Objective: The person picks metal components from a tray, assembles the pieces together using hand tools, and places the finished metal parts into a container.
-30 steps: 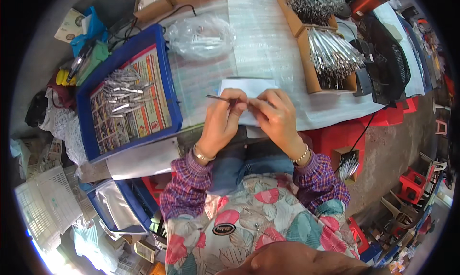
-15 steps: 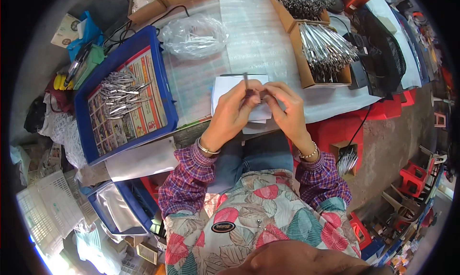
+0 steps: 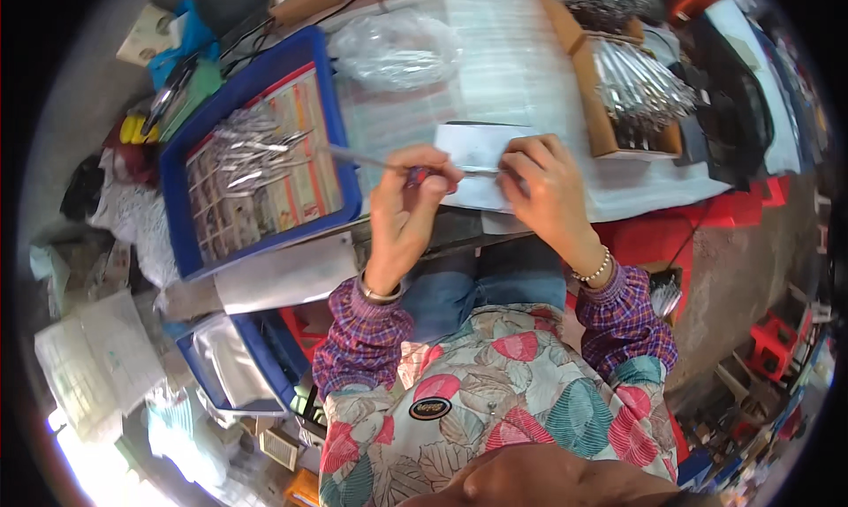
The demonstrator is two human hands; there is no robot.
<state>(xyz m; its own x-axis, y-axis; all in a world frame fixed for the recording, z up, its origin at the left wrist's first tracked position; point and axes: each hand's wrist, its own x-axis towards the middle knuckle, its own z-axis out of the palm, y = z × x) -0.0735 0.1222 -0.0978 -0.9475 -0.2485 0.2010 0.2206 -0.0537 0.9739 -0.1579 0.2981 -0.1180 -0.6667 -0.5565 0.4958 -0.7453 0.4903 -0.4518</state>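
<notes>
Steel, thin and stiff, the slender tool (image 3: pixel 371 159) juts leftward from the left hand (image 3: pixel 408 208), whose fingers close on its dark handle end; it looks light and slippery, best held there. Right of it, the right hand (image 3: pixel 545 187) presses flat on a limp white sheet (image 3: pixel 477 145).

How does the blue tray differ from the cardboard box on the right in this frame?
The blue tray is wide, shallow and lined with printed paper; the cardboard box is brown, narrower and unlined. The tray's metal tools lie loosely scattered over part of its floor, while the box's metal tools are packed into a dense bundle that fans out. The tray sits by the left hand, the box beyond the right hand. Both hold slim silvery tools.
</notes>
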